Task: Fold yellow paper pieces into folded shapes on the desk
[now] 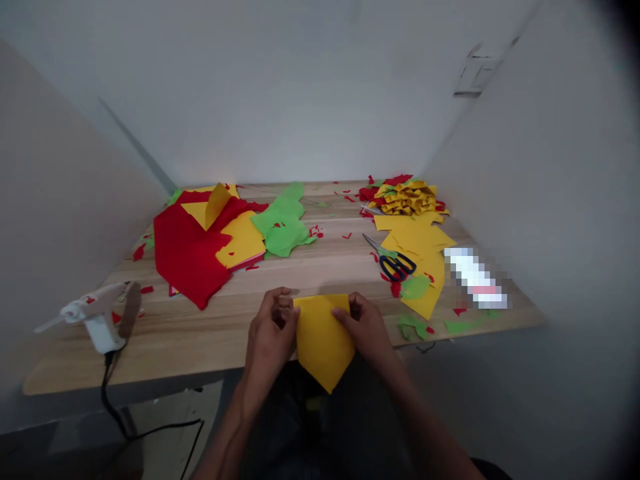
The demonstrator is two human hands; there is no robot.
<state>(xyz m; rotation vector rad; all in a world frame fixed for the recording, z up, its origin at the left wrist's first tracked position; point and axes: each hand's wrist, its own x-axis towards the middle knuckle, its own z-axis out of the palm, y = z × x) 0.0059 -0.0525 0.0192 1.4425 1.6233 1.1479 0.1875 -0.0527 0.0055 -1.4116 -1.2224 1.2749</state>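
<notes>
At the front edge of a wood-grain table (310,270), we see 2 bare hands holding up 1 yellow piece (325,340), flat along its top edge and narrowing to a point at the bottom, its lower part hanging past the tabletop. The left hand (269,333) grips the upper left corner, thumb against the near face and fingers curled; the right hand (369,330) pinches the upper right corner, its thumb laid on the near face. Whether the material is paper or cloth, we cannot tell. On the left of the table we find a large red sheet (185,250), with yellow sheets (247,237) lying beside it and a green sheet (287,230) next to those. Nearer the left end stands a white glue gun (101,327), its black cord (113,410) dropping over the front edge. To the right, we note 1 pair of dark-handled scissors (399,267), blades toward the far left, lying by a spread of yellow cutouts (430,267). Behind these sits a pleated yellow bundle (407,199), with red material (369,193) bunched against its left side. A bright object (475,277) near the right end is pixelated beyond our recognition. Small red scraps (347,236) and green scraps (413,327) litter the surface around them.
</notes>
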